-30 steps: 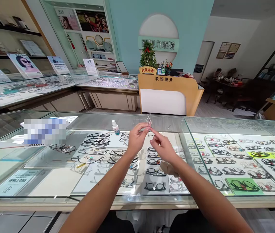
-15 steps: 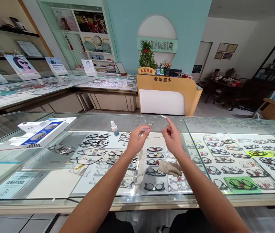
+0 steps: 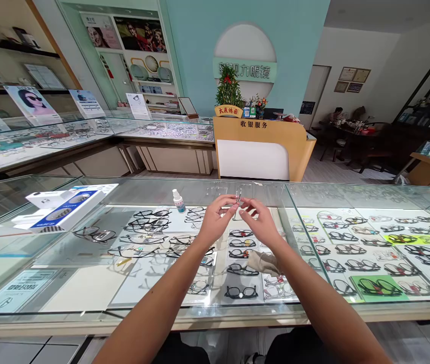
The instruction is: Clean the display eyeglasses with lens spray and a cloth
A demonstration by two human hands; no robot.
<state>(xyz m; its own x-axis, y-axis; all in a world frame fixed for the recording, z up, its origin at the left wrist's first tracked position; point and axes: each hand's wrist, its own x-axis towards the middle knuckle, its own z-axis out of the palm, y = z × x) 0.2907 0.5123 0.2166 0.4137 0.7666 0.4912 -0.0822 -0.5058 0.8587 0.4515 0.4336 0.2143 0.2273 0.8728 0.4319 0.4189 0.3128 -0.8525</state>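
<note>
Above the glass counter, my left hand (image 3: 217,216) pinches a thin-framed pair of glasses (image 3: 239,198), seen nearly edge-on between the hands. My right hand (image 3: 259,218) has its fingers bent and closed at the other side of the same glasses; its fingertips partly hide the frame. Below the right wrist lies a crumpled beige cloth (image 3: 263,262) on the glass. To the left of my hands, a small white spray bottle (image 3: 179,201) with a blue-green label stands upright.
The glass display case (image 3: 169,308) holds several rows of glasses. A white and blue open box (image 3: 66,210) lies at its left. Dark-framed glasses (image 3: 95,233) lie near the box. Beyond stand a wooden cashier desk (image 3: 301,146) and a person (image 3: 336,115) at a far table.
My right hand has moved left and inward to the glasses; its raised index finger, with a small white piece at its tip, has come down. My left hand has stayed almost in place.
</note>
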